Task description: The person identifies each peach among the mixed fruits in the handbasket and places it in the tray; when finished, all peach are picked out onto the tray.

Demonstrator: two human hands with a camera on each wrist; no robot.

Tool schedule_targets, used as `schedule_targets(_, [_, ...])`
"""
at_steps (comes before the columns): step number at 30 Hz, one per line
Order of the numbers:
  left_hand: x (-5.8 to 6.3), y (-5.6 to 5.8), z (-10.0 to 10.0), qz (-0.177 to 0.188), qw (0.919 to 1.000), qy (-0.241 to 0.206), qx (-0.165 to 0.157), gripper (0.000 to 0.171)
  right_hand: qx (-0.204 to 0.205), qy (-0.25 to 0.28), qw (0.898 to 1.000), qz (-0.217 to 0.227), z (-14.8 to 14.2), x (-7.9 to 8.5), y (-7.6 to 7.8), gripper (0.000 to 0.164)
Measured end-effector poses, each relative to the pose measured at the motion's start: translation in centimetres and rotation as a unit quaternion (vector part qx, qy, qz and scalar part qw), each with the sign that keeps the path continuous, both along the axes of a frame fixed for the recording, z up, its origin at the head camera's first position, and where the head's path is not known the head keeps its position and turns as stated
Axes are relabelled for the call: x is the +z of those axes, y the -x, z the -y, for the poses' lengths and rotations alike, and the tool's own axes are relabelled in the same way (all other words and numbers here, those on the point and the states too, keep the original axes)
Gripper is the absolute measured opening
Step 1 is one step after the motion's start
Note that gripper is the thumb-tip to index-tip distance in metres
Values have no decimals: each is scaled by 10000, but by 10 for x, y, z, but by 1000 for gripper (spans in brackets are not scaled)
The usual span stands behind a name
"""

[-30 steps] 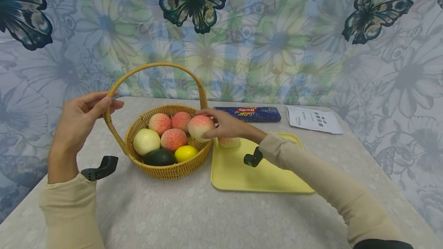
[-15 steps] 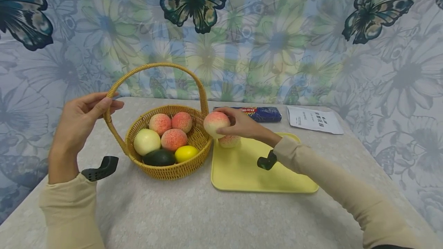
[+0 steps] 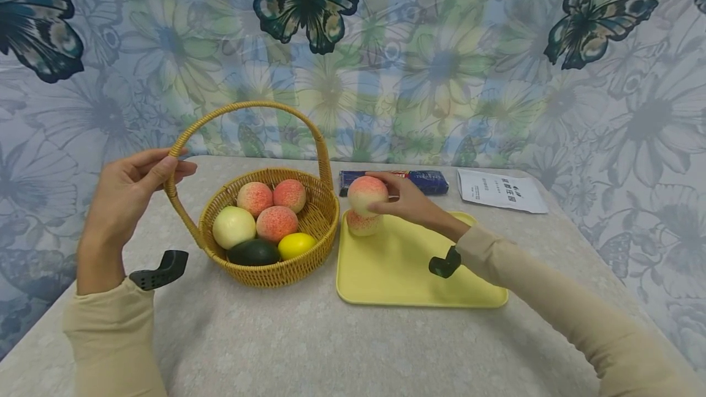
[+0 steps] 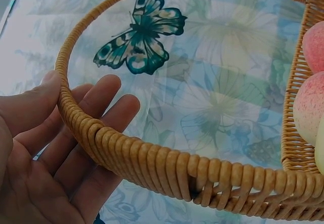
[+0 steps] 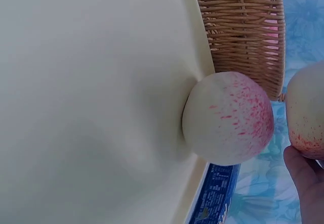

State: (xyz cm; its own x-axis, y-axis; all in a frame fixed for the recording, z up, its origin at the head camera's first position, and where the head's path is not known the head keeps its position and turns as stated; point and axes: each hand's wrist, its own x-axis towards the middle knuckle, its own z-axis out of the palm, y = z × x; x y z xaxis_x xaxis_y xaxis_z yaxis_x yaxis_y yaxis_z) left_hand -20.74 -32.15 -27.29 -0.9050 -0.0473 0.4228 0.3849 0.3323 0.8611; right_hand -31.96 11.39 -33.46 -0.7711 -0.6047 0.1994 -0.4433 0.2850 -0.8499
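My left hand (image 3: 129, 185) pinches the left side of the wicker basket's arched handle (image 4: 136, 158) between thumb and fingers. In the basket (image 3: 265, 277) lie three red-speckled peaches (image 3: 277, 223), a pale round fruit (image 3: 234, 226), a dark green oval fruit (image 3: 254, 252) and a yellow lemon (image 3: 296, 244). My right hand (image 3: 405, 201) grips another peach (image 3: 366, 195), held above the left part of the yellow tray (image 3: 413, 274). Below it, a further peach (image 5: 228, 118) sits at the tray's back left corner, partly hidden in the head view.
A blue Barilla pasta box (image 3: 430, 182) lies behind the tray, partly covered by my right hand. Right of it lies a white printed packet (image 3: 501, 191) near the table's back edge. A butterfly-patterned cloth (image 3: 386, 78) hangs behind the table (image 3: 309, 348).
My right hand has carried the peach rightward out of the basket, over its rim, to above the tray. The left hand stays on the handle, and the basket has hardly moved.
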Motion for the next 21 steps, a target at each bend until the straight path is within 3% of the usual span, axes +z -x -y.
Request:
schedule_targets(15, [0,0,0,-77,10000,-2,-45,35,-382,226,9988,220,-29,-10,2,64])
schedule_targets(21, [-1,0,0,-38,10000,18,6,36,-585,80,9977,334,-41,-18,5,66])
